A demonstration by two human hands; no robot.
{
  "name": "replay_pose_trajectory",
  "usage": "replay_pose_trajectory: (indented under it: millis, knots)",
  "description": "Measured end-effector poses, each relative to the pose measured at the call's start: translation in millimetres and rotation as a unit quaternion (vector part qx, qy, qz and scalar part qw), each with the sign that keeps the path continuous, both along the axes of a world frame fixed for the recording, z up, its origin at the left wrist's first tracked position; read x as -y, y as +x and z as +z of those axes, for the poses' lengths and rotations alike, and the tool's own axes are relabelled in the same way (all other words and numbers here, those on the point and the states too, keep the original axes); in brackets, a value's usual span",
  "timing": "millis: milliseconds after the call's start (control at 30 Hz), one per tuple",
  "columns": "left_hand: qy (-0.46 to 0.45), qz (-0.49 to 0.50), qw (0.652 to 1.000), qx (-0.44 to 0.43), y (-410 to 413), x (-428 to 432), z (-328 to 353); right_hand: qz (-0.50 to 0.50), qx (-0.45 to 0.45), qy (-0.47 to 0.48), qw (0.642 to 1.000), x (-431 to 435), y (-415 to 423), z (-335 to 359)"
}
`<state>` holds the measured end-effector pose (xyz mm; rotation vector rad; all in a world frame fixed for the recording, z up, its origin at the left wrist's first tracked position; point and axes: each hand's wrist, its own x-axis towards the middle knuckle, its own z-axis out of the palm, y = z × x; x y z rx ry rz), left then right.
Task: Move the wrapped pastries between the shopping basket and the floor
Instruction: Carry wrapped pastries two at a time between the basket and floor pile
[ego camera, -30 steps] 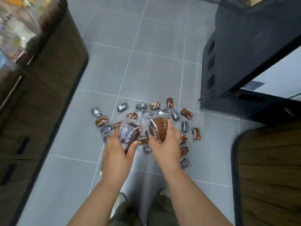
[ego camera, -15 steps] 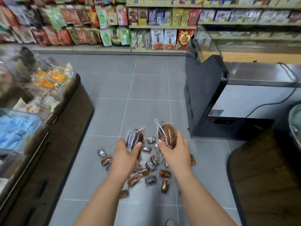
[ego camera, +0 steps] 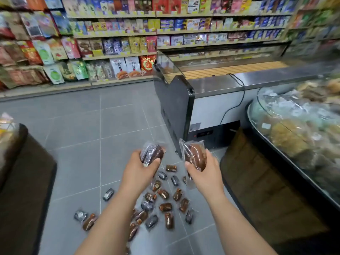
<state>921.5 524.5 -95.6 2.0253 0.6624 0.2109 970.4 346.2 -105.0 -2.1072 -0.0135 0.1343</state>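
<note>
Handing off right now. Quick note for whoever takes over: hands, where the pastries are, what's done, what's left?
Left hand: grips one dark-wrapped pastry, held up above the floor.
Right hand: grips one brown pastry, also lifted.
Floor: a scatter of loose pastries lies below and between the forearms, a few off to the left.
Shopping basket: not in view, so its contents cannot be told.
Done: two pastries in hand, off the floor.
Left: locate the basket, probably drop these two in, then collect the scatter.
</note>
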Motion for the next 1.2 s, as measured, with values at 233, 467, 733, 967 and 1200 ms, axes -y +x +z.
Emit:
replay_pose_trajectory:
  millis: [233, 467, 733, 967, 1200]
  knots:
    - [0.016, -0.176, 0.984, 0.009, -27, 35, 6, -0.158, -0.012, 0.011, 0.987, 43, -91, 1]
    - [-0.008, -0.348, 0.937, 0.013, -60, 135, 1, -0.332, -0.015, -0.026, 0.943, 125, -185, 3]
    - [-0.008, -0.514, 0.858, 0.02, -120, 269, 4, -0.523, 0.002, -0.023, 0.852, 220, -299, 4]
    - [-0.001, -0.622, 0.783, 0.01, -213, 387, 10, -0.647, 0.006, 0.023, 0.762, 291, -426, 7]
    - [0.006, -0.691, 0.723, -0.005, -356, 497, 0, -0.722, 0.046, 0.027, 0.689, 354, -572, 6]
